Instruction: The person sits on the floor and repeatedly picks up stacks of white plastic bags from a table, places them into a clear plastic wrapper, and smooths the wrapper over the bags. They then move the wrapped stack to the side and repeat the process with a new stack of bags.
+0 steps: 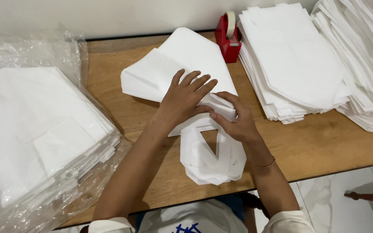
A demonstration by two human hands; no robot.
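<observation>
I see a small pile of white bags [182, 64] lying at the centre of the frame on the wooden counter [320, 142], their looped handles [212, 159] reaching toward the lower edge. My left hand [184, 97] lies flat on the pile, fingers spread wide and pressing down, closed on nothing. My right hand [234, 118] sits just beside it, its grip narrow, thumb and fingers pinching a fold of the top bag where the handles begin; the two hands touch at the fingertips.

At the left of the frame an open clear plastic wrapper [26, 51] holds a thick stack of folded white bags [39, 129]. At the upper right a tall stack of flat white bags [290, 60] rests on the counter, with another, looser heap [363, 56] touching it at the far right edge. Between the middle pile and that stack, at the top of the frame, stands a red tape dispenser [227, 41] with a pale roll on it.
</observation>
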